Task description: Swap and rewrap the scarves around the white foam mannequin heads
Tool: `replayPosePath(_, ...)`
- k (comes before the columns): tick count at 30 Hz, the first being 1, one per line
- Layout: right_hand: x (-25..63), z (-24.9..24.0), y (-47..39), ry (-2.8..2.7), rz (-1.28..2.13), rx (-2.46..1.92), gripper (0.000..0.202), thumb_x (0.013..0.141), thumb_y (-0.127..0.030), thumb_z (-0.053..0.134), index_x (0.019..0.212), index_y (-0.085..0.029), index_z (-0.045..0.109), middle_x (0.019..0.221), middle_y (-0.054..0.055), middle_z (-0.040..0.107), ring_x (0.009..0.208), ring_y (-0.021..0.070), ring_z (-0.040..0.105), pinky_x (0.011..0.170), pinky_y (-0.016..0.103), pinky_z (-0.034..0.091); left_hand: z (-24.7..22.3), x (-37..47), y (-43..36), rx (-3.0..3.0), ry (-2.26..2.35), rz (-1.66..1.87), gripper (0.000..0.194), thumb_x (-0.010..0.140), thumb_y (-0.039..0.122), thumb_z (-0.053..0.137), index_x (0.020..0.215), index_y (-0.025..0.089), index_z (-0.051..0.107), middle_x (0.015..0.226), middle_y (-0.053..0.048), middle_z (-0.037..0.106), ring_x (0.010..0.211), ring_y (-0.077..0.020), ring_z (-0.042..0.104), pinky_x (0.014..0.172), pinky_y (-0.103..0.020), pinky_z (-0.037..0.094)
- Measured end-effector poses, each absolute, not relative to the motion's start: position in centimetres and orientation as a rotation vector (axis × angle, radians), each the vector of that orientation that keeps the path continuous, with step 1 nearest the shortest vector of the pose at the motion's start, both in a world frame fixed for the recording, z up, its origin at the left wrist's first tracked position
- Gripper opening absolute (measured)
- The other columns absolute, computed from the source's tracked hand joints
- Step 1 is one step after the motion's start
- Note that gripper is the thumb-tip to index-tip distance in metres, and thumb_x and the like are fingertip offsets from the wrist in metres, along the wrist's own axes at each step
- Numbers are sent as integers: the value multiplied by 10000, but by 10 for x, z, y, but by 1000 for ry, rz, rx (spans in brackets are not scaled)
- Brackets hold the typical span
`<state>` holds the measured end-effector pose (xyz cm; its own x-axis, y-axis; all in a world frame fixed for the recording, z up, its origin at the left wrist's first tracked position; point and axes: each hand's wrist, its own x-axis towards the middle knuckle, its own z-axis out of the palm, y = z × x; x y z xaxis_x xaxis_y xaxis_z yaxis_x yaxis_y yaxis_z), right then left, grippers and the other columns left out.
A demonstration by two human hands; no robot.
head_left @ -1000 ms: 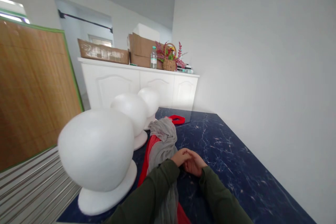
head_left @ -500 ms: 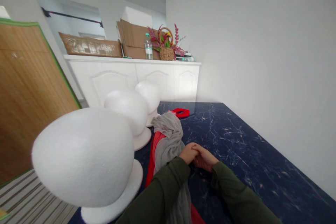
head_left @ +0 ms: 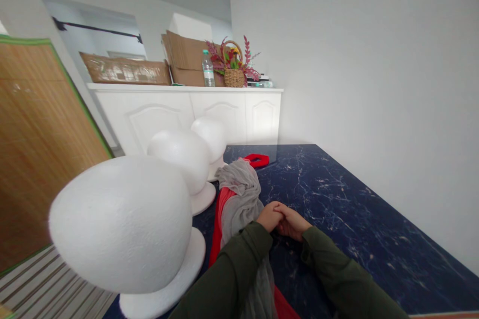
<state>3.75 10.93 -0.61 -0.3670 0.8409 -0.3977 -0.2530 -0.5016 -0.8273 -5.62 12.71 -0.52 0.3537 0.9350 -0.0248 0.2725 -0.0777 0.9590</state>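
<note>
My left hand (head_left: 268,218) and my right hand (head_left: 294,223) rest clasped together on the dark blue marbled table (head_left: 337,199), both in dark green sleeves. Neither holds anything that I can see. Right beside my left hand lies a grey cloth (head_left: 239,194) bunched over a red cloth (head_left: 219,219); both run back under my left forearm. Three white foam heads on round bases line the table's left side: a large near one (head_left: 123,224), a middle one (head_left: 179,157) and a far one (head_left: 209,134).
A red ring-shaped item (head_left: 258,160) lies at the table's far end. Behind stands a white cabinet (head_left: 187,112) bearing cardboard boxes (head_left: 187,60), a water bottle (head_left: 206,69) and a flower basket (head_left: 234,72). A bamboo screen (head_left: 37,139) is at left, a white wall at right.
The view has swung slightly to the right and down. My clasped hands have stayed in place on the table.
</note>
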Motion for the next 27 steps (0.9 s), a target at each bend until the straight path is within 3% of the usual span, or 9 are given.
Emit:
replayPosePath(7, 36, -4, 107, -904, 1924, -1137, 202, 767, -313, 355, 666, -171, 457, 391, -42, 406, 347, 67, 355, 410, 182, 205, -2, -56, 125, 1576, 1126, 787, 305, 568, 49, 378, 802, 126, 558, 519, 27, 491, 423, -93, 451, 424, -193, 364)
replayPosePath(14, 34, 2, 105, -895, 1912, -1174, 223, 757, -330, 372, 634, -163, 453, 394, -38, 402, 358, 60, 351, 413, 180, 208, -3, -55, 126, 1612, 1130, 831, 263, 569, 41, 395, 749, 135, 561, 623, 3, 548, 600, -115, 523, 569, -204, 421)
replayPosePath(27, 33, 1, 106, -879, 1883, -1162, 156, 737, -305, 379, 680, -179, 452, 394, -50, 406, 343, 63, 352, 406, 180, 208, -14, -56, 133, 1607, 1117, 795, 299, 572, 71, 386, 811, 130, 555, 572, 18, 514, 474, -95, 468, 466, -196, 381)
